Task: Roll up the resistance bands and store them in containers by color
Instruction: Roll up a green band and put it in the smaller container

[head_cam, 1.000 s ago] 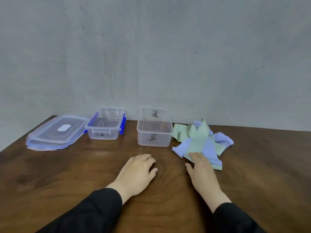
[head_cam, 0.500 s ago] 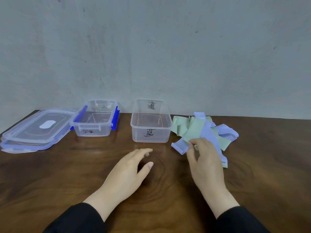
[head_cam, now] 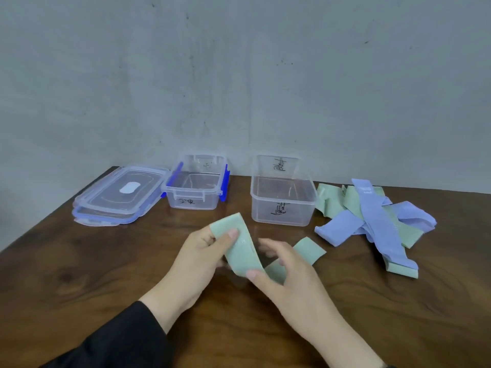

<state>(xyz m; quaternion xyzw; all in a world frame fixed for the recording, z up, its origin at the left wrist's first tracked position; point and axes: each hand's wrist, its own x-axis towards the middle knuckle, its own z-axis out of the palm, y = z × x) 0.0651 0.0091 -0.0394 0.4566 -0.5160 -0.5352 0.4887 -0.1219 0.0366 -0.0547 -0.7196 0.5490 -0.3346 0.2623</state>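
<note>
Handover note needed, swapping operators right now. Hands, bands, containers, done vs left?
Left hand pinches one end of a pale green flat resistance band; right hand holds it lower down, its far end lying on the wooden table.
Pile of green and lavender bands sits right of the unclipped clear container.
Blue-clipped clear container and the other both look empty; stacked lids far left.
Done: nothing stored. Left: roll every band, sort by color.
</note>
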